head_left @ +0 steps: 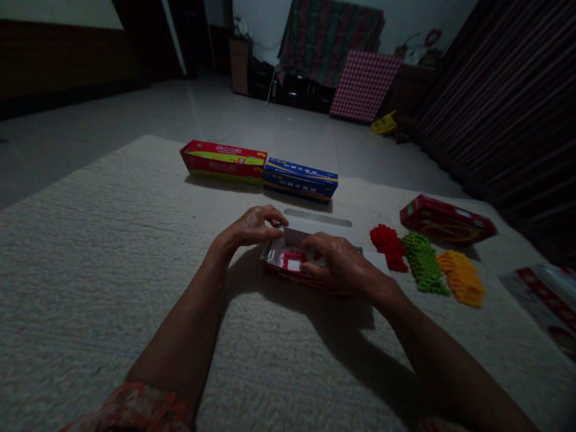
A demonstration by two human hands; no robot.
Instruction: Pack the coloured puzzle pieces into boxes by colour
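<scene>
An open dark red cardboard box (288,274) with a white inside lies on the cream mat, its lid flap (317,221) folded back on the far side. With thumb and fingers, my left hand (257,227) grips the box's far left corner. My right hand (335,258) reaches over the box from the right, fingers curled down into it. What those fingers hold, if anything, is hidden. Close to their tips, a red square piece (288,258) with a white middle shows inside the box. My right hand covers the box's right part.
Beyond the box stand a red and yellow-green carton (225,161) and a blue carton (300,180). To the right lie red pieces (387,245), green pieces (423,262) and orange pieces (461,278), a dark red carton (445,219) and a white-and-red package (544,306). All rest on a mat (112,240).
</scene>
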